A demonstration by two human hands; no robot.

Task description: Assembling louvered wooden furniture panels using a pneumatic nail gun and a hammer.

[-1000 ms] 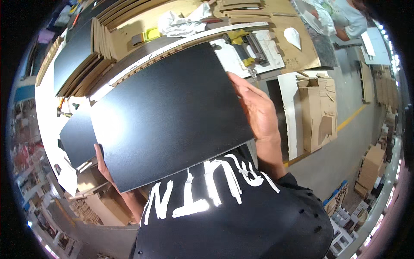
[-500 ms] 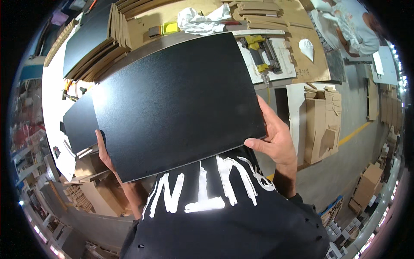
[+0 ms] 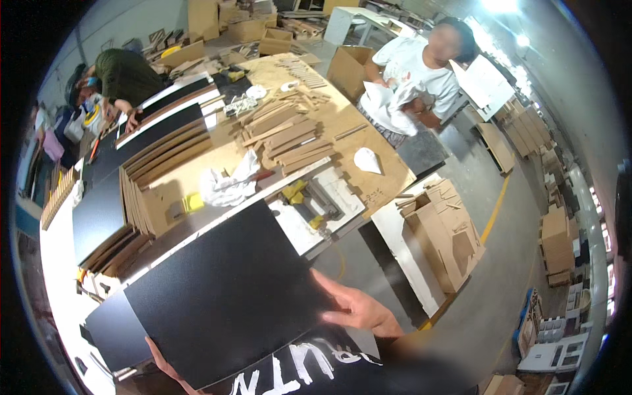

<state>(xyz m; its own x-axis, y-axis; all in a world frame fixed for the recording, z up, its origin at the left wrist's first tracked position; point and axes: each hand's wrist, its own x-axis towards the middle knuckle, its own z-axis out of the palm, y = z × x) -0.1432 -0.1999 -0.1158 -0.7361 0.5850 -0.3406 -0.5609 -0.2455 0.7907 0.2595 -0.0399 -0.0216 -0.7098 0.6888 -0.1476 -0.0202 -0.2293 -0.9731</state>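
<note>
I hold a black rectangular panel [image 3: 224, 296] in front of me, tilted, with one hand at each side edge. My right hand [image 3: 355, 308] grips its right edge, thumb on the near face and fingers along the side. Low on the left edge my left hand [image 3: 161, 362] is closed on the panel; only part of its fingers shows. Beyond the panel's top right corner, a yellow-and-dark nail gun [image 3: 306, 204] lies on a white board [image 3: 342, 191]. Another dark panel [image 3: 118, 332] shows behind the left edge.
A wooden table [image 3: 388, 158] carries cardboard strips [image 3: 283, 131], a crumpled white cloth [image 3: 230, 181] and a white cone-shaped bag [image 3: 367, 160]. Stacked panels [image 3: 102, 224] stand at left. A cardboard box [image 3: 441, 237] is at right. Two people [image 3: 421, 79] [image 3: 125, 79] work across the table.
The view has tilted up and turned, so the panel and my hands sit lower in the picture. More of the table and both co-workers now show. My grip on the panel stays.
</note>
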